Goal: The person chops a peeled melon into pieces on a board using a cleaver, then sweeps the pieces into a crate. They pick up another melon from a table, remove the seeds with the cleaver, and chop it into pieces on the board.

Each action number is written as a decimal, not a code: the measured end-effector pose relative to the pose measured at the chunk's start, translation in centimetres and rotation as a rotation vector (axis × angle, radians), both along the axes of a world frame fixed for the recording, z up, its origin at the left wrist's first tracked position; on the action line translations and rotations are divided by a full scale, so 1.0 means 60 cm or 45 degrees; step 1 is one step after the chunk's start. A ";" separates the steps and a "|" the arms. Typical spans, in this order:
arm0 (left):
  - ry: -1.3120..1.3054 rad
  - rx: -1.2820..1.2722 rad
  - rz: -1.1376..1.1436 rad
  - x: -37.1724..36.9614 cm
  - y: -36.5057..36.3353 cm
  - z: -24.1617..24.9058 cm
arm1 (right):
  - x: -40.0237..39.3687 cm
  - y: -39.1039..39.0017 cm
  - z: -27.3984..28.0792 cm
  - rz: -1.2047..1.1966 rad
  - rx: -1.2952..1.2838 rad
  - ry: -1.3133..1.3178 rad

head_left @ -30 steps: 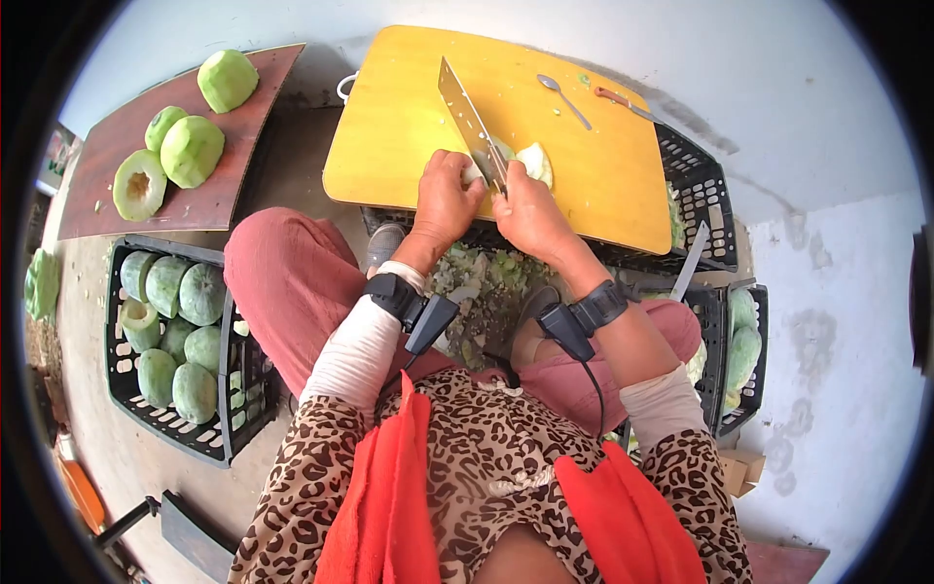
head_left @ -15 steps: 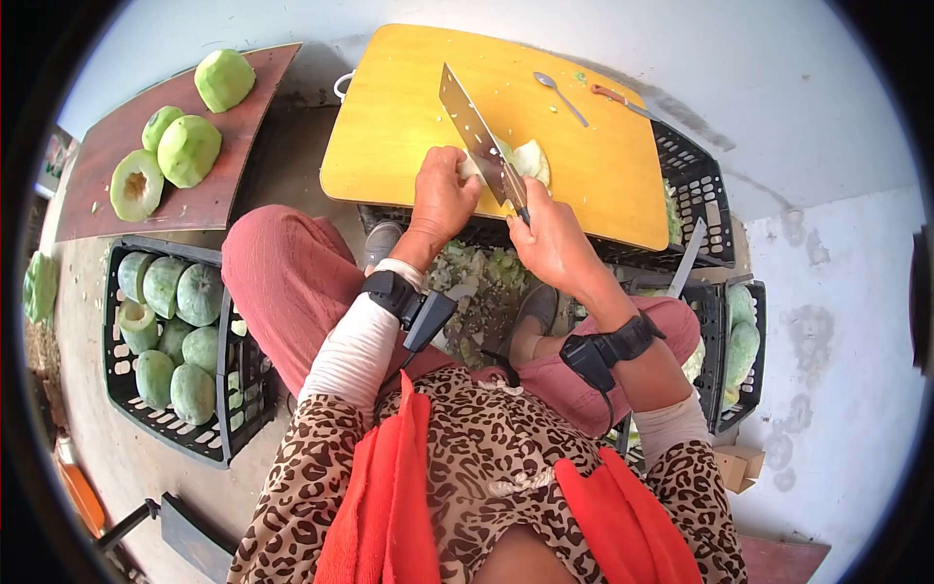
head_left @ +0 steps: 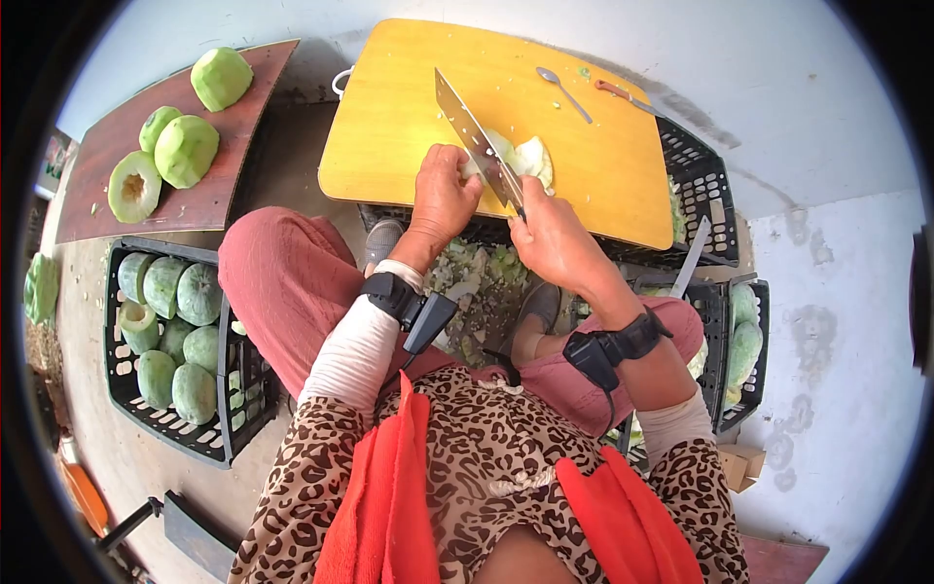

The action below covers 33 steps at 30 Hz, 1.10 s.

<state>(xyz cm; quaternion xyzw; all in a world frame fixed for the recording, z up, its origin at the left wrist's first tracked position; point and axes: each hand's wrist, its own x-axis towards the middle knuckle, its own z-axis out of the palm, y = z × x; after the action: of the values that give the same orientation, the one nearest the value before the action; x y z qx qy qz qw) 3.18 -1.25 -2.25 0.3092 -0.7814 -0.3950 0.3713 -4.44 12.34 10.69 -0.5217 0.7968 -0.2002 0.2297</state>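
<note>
My right hand (head_left: 555, 234) is wrapped round the handle of a cleaver (head_left: 472, 131), its broad blade slanting up and left over the yellow board (head_left: 389, 107). Bits of pale flesh stick to the blade. Just left of the blade, the curled fingers of my left hand (head_left: 445, 195) press on a pale melon piece (head_left: 470, 169), mostly covered by them. More cut melon pieces (head_left: 532, 162) lie on the board right of the blade, partly behind it.
A spoon (head_left: 566, 95) and a small knife (head_left: 623, 95) lie at the board's far right. Peeled melons (head_left: 188, 151) sit on a brown board (head_left: 97, 185) at left. Crates (head_left: 226, 389) hold whole melons (head_left: 199, 294). Scraps (head_left: 477, 277) lie below; another long blade (head_left: 691, 258) stands at right.
The cleaver's blade has swung slightly left at its far end, showing more of the melon pieces behind it. Both hands stay in nearly the same place.
</note>
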 end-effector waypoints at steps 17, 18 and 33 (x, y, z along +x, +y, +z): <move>0.007 0.048 -0.023 -0.002 -0.001 0.006 | -0.022 -0.062 -0.075 -0.172 -0.205 0.088; 0.003 0.049 -0.024 -0.003 0.000 0.006 | -0.021 -0.056 -0.066 -0.186 -0.205 0.080; 0.012 -0.100 0.016 -0.003 -0.003 -0.008 | 0.014 -0.007 -0.002 -0.020 -0.026 0.033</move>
<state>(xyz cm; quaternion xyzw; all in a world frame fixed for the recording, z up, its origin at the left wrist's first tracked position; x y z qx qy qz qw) 2.98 -1.43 -2.74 0.2972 -0.7926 -0.3631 0.3894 -3.62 11.90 10.58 -0.5203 0.8018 -0.2032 0.2123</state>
